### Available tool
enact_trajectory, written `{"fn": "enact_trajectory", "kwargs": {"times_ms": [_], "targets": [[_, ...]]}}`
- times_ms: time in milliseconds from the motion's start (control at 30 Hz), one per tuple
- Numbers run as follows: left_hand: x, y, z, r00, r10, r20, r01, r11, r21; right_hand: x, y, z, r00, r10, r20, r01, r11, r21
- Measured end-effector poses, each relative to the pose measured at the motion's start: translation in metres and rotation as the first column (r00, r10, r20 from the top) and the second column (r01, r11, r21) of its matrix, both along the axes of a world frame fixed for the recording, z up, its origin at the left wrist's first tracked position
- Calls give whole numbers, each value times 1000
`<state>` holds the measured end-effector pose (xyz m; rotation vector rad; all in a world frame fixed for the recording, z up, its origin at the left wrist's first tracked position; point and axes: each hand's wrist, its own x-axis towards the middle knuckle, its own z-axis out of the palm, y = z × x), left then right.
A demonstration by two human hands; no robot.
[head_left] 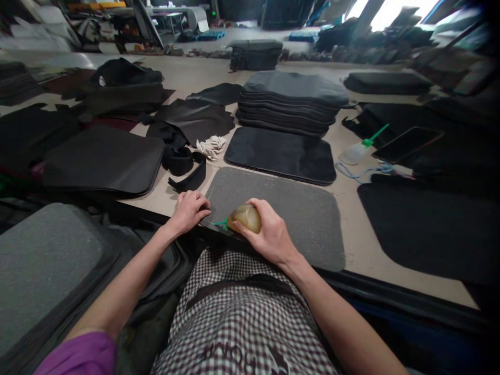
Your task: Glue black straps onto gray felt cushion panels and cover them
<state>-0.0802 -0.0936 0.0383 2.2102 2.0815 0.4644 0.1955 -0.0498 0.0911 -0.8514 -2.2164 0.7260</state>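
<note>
My right hand is wrapped round a small yellowish squeeze bottle with a green nozzle. The nozzle points left, at the near left edge of a grey felt pad lying on the table in front of me. My left hand rests on the pad's near left corner with its fingers curled over the edge, close to the nozzle tip.
A black pad lies behind the grey one, with a stack of black pads further back. A second squeeze bottle, a phone and a blue cord lie to the right. Black straps and a crumpled cloth sit to the left.
</note>
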Motion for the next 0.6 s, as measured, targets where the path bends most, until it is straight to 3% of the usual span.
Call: {"fn": "enact_trajectory", "kwargs": {"times_ms": [333,600], "targets": [[-3,4,-2,995,69,-66,-71,997,-25,97,-7,16,985,-134,109,135,991,-3],[-11,8,-10,990,67,-124,-72,997,-40,193,-18,12,927,-324,187,335,942,-27]]}}
